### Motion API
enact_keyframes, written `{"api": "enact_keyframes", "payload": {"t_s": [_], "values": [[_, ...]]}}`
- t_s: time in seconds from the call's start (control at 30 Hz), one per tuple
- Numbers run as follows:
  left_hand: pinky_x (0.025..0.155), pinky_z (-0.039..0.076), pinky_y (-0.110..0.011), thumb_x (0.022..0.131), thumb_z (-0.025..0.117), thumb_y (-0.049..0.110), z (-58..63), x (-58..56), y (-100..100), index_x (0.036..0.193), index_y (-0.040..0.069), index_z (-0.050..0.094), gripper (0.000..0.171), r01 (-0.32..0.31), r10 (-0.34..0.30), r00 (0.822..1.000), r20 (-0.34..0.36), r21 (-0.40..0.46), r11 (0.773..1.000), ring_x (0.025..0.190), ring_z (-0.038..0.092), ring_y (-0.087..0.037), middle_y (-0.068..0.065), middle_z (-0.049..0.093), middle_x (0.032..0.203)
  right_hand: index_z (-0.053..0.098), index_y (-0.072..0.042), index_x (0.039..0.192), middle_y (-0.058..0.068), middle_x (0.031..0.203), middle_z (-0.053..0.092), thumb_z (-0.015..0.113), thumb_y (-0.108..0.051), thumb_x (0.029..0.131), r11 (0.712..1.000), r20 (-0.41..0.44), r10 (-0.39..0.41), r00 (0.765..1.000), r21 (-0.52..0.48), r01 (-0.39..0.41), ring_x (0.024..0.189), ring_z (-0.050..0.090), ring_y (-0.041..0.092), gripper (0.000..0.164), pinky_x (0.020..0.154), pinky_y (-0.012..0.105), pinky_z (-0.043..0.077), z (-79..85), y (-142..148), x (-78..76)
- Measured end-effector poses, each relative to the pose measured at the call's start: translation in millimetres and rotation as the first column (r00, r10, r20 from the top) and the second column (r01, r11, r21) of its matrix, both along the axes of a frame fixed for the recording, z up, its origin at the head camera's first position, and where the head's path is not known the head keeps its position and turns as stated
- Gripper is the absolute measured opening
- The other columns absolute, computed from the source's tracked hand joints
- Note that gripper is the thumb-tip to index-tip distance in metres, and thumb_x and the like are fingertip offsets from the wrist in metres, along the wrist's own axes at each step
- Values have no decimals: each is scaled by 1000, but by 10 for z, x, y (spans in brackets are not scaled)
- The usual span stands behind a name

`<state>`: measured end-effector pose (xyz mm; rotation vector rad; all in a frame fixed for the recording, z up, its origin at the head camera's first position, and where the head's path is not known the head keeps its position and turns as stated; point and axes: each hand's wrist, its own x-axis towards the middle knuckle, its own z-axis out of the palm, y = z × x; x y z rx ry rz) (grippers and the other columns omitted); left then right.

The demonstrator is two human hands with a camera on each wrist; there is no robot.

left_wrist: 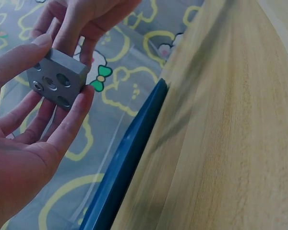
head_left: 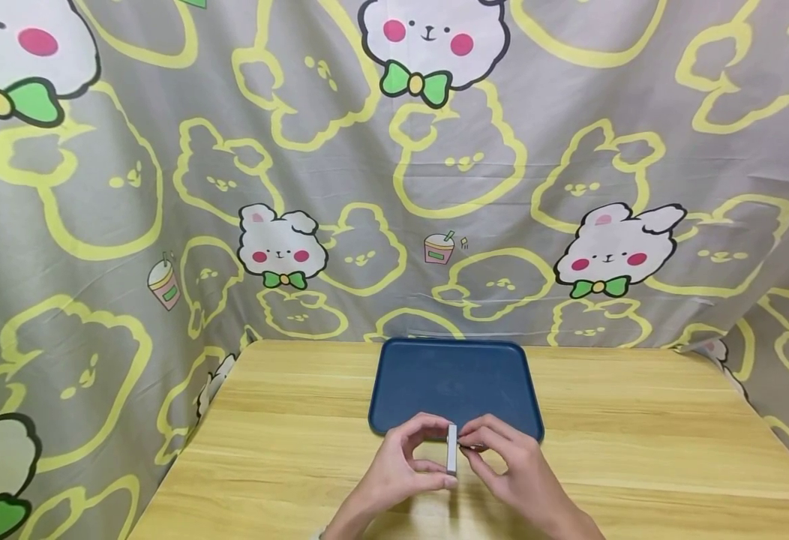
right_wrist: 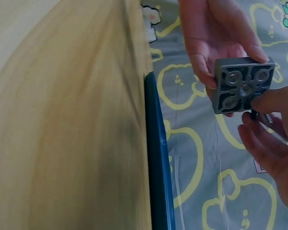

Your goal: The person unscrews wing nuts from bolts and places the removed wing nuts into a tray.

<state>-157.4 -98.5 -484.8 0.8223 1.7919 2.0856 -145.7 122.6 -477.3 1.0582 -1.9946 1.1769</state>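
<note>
A square grey metal block (head_left: pixel 451 450) with round holes stands on edge between my two hands above the table. My left hand (head_left: pixel 397 461) grips it by opposite edges, thumb on one side and fingers on the other. In the right wrist view, the recessed face of the block (right_wrist: pixel 246 77) shows ringed corner holes and a threaded centre hole. My right hand (head_left: pixel 516 457) has its thumb over one corner hole and holds a small threaded screw (right_wrist: pixel 269 119) among its fingers. A silver insert (left_wrist: pixel 37 86) sits in one corner hole in the left wrist view.
A dark blue tray (head_left: pixel 455 382) lies on the wooden table (head_left: pixel 286 450), just beyond the hands. Behind and beside the table hangs a grey curtain (head_left: pixel 340 172) printed with cartoon animals.
</note>
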Motion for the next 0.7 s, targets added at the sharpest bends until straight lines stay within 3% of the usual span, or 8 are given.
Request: {"api": "enact_keyframes", "payload": {"t_s": [0.1, 0.2, 0.33, 0.43, 0.57, 0.63, 0.7], "values": [[87, 63, -46, 82, 81, -7, 4, 0, -5, 133, 1, 59, 57, 1, -1, 1000, 3, -3, 1000, 124, 58, -27, -20, 55, 131, 72, -11, 101, 0, 105, 67, 67, -12, 101, 999, -127, -23, 992, 40, 29, 87, 67, 12, 5, 79, 14, 58, -6, -8, -22], [87, 64, -45, 82, 82, -6, 3, 1, -9, 133, 1, 59, 57, -1, 1, 1000, 7, -4, 1000, 124, 59, -26, -20, 56, 131, 73, -10, 99, 0, 104, 67, 59, -20, 106, 996, -182, -48, 982, 65, 60, 86, 67, 11, 19, 81, 13, 57, -6, -16, -31], [87, 64, -45, 82, 82, -5, -5, 3, -12, 133, 0, 58, 56, -3, 3, 1000, 11, -1, 1000, 124, 59, -26, -20, 57, 130, 73, -10, 99, 1, 104, 67, 59, -20, 106, 995, -191, -47, 980, 77, 62, 86, 67, 12, 19, 81, 14, 57, 6, -13, -30], [87, 64, -45, 82, 82, -5, -7, 1, -12, 133, 0, 58, 56, -5, 5, 1000, 10, -1, 1000, 123, 59, -26, -23, 57, 130, 73, -11, 104, 2, 107, 67, 68, -12, 100, 998, -118, -10, 993, 65, 17, 88, 68, 13, 6, 81, 16, 59, 27, 14, -17], [87, 63, -46, 82, 82, -6, -3, -5, -8, 133, 2, 58, 57, -15, 15, 1000, 12, -6, 1000, 125, 58, -27, -26, 55, 132, 73, -14, 111, 3, 112, 67, 80, 3, 86, 999, 75, 19, 997, 25, -20, 94, 69, 17, 31, 77, 22, 63, 67, 66, 21], [87, 63, -46, 81, 82, -6, 0, -7, -7, 133, 2, 58, 58, -19, 19, 1000, 13, -2, 1000, 126, 57, -31, -26, 55, 132, 73, -15, 113, 4, 113, 68, 82, 4, 84, 1000, 196, 18, 980, -11, -16, 95, 69, 18, 35, 73, 27, 65, 86, 86, 39], [87, 63, -46, 81, 82, -8, 2, -5, -6, 133, 2, 58, 59, -23, 23, 1000, 15, 1, 1000, 127, 56, -35, -24, 55, 132, 72, -17, 114, 4, 112, 70, 80, -3, 89, 998, 345, 16, 938, -55, 3, 96, 71, 18, 30, 72, 30, 65, 105, 98, 49]]}}
